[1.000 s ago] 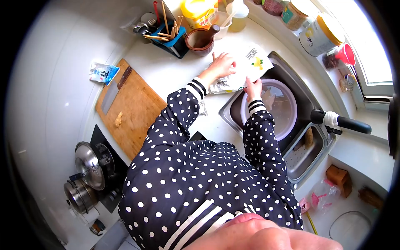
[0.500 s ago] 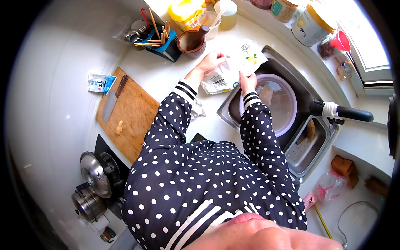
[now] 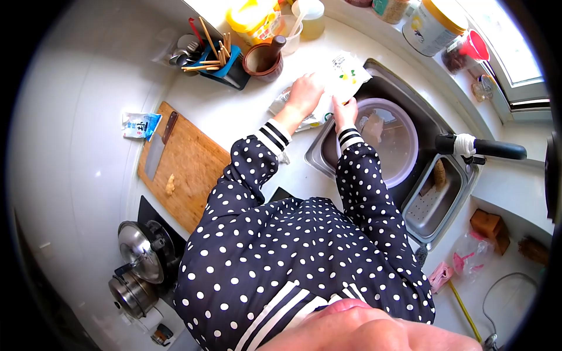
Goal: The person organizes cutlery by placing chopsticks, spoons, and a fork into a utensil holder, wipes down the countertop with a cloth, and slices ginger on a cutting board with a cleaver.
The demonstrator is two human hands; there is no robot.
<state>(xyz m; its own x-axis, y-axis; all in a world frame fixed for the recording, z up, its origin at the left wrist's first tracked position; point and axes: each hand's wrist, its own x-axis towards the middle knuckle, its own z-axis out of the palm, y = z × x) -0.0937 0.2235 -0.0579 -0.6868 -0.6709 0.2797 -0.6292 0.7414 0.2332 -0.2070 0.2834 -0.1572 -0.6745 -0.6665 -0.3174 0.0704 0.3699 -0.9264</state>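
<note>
A white printed bag (image 3: 346, 75) with a yellow and green picture lies on the counter beside the sink. My left hand (image 3: 305, 93) is over the bag's left part, its fingertips hidden behind the hand. At the bag's lower edge, my right hand (image 3: 345, 112) pinches the plastic. Right of that hand, a round pale purple basin (image 3: 401, 146) stands in the sink, with a pale piece (image 3: 373, 127) of something in it.
A cutting board (image 3: 196, 169) holds a knife (image 3: 157, 153) and a ginger-like piece (image 3: 170, 185). Behind are a utensil holder (image 3: 235, 71) and a brown mortar (image 3: 263, 69). The faucet (image 3: 497, 147) reaches over the sink's right side. Pots (image 3: 140, 251) stand at lower left.
My left hand has moved right and over the bag from its upper left edge. My right hand keeps its pinch on the lower edge. The whole view has shifted slightly.
</note>
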